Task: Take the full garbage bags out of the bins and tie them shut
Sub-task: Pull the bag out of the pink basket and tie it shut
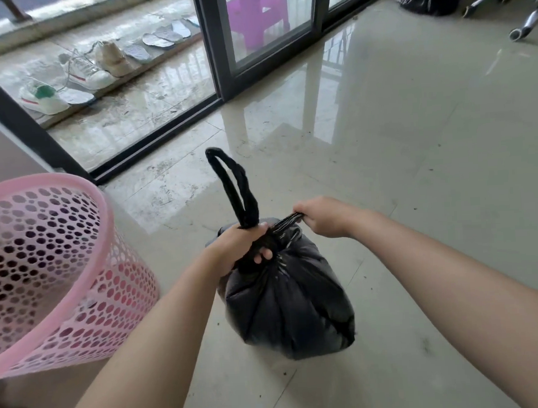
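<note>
Beside the bin (47,271), left hand (235,247) and right hand (321,216) each grip a bag (285,302) handle; uneven pulling could slip the knot.

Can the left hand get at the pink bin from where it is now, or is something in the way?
Probably yes, once freed: the left hand is shut on the black bag's handle loop. The pink bin sits close beside that forearm, nothing between them.

text: none legible | labels: none | brands: none readable | numbers: none | signs: none
</note>
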Tool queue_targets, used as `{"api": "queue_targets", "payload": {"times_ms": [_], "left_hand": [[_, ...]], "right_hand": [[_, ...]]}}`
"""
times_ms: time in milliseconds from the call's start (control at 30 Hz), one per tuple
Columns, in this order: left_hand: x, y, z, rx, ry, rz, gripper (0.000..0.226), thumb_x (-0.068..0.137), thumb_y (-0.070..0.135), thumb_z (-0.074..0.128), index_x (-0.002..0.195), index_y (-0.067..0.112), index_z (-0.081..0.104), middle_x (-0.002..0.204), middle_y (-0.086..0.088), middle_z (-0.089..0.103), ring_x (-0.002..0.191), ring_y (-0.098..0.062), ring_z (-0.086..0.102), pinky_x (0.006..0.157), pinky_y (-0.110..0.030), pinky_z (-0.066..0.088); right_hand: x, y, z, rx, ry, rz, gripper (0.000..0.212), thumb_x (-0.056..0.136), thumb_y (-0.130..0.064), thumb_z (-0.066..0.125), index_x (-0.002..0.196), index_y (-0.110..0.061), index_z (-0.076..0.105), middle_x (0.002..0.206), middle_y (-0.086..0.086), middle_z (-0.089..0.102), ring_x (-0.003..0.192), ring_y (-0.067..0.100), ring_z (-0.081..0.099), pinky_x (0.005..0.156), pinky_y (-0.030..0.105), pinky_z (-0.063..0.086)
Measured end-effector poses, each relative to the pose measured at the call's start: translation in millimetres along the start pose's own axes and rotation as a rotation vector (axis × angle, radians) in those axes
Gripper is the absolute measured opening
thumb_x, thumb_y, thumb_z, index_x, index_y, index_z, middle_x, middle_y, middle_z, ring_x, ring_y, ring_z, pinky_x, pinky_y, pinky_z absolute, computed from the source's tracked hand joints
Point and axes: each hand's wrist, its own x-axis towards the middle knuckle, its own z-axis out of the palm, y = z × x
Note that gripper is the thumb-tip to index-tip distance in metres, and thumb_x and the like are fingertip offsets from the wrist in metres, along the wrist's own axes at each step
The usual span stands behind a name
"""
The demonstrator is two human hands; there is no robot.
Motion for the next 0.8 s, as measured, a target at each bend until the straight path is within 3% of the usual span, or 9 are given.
{"api": "queue_targets", "payload": {"times_ms": [67,100,200,300,433,533,700,800], "left_hand": [[-0.7,-1.1,-6.7,-0.229,-0.062,-0.052,0.028,0.099,0.02,0.032,0.085,0.012,0.054,0.042,0.001,0.064,0.032,-0.006,0.052,0.038,-0.012,0.042],[-0.8,-1.7,-9.5,-0.298,-0.094,-0.059,0.027,0.1,0.018,0.03,0.085,0.013,0.053,0.046,0.0,0.067,0.036,-0.007,0.056,0.042,-0.013,0.047],[0.8,-1.3,-16.4,-0.449,-0.116,-0.021,0.029,0.099,0.012,0.03,0.08,0.015,0.052,0.054,0.0,0.071,0.046,-0.008,0.065,0.052,-0.015,0.053],[2.9,-3.1,-18.5,-0.535,-0.057,0.008,0.029,0.096,0.005,0.035,0.079,0.013,0.058,0.052,0.005,0.07,0.047,-0.006,0.066,0.049,-0.013,0.053],[5.7,-11.2,-17.4,-0.534,-0.018,-0.124,0.031,0.091,-0.004,0.04,0.077,0.015,0.059,0.048,0.01,0.068,0.057,-0.003,0.062,0.053,-0.015,0.048],[5.1,-16.8,-14.7,-0.474,-0.02,-0.162,0.03,0.088,-0.005,0.046,0.072,0.018,0.057,0.046,0.013,0.067,0.044,0.004,0.061,0.053,-0.015,0.041],[2.8,-26.4,-17.0,-0.283,0.025,-0.065,0.04,0.081,-0.006,0.058,0.056,0.019,0.041,0.052,0.011,0.061,0.047,0.008,0.059,0.054,-0.017,0.036],[2.6,-27.0,-15.2,-0.192,0.059,0.008,0.043,0.078,-0.011,0.06,0.054,0.017,0.038,0.061,0.004,0.051,0.053,0.009,0.063,0.047,-0.008,0.043]], "right_hand": [[-3.5,-7.6,-15.1,0.011,-0.044,-0.016,0.024,0.091,-0.008,0.035,0.099,0.001,0.056,0.102,0.019,0.062,0.094,0.031,0.053,0.074,0.034,0.04],[-6.1,-12.4,-22.5,0.008,-0.065,-0.045,0.022,0.09,-0.01,0.037,0.087,-0.002,0.057,0.087,0.015,0.062,0.084,0.028,0.051,0.065,0.032,0.038],[-16.7,-25.7,-37.3,0.012,-0.138,-0.096,0.033,0.089,-0.027,0.044,0.057,-0.018,0.045,0.053,-0.001,0.043,0.058,0.021,0.046,0.045,0.025,0.031],[-23.0,-26.6,-30.6,0.149,-0.263,-0.033,0.04,0.092,-0.04,0.037,0.059,-0.025,0.054,0.043,-0.006,0.035,0.038,0.012,0.039,0.036,0.016,0.034],[-23.8,-11.4,2.6,0.567,-0.555,0.097,0.038,0.097,-0.028,0.032,0.067,-0.016,0.052,0.033,-0.012,0.028,0.031,0.007,0.022,0.034,0.014,0.024],[-28.0,0.7,22.0,0.738,-0.702,0.173,0.04,0.099,-0.027,0.029,0.069,-0.015,0.052,0.037,-0.009,0.031,0.034,0.007,0.023,0.04,0.015,0.027],[-24.7,5.7,9.6,0.202,-0.481,0.15,0.031,0.093,-0.026,0.04,0.07,-0.017,0.06,0.064,-0.002,0.052,0.059,0.012,0.048,0.061,0.024,0.04],[-19.4,10.3,-4.2,0.417,-0.225,0.127,0.016,0.087,-0.016,0.048,0.08,-0.017,0.063,0.069,-0.006,0.06,0.068,0.01,0.056,0.067,0.02,0.044]]}}
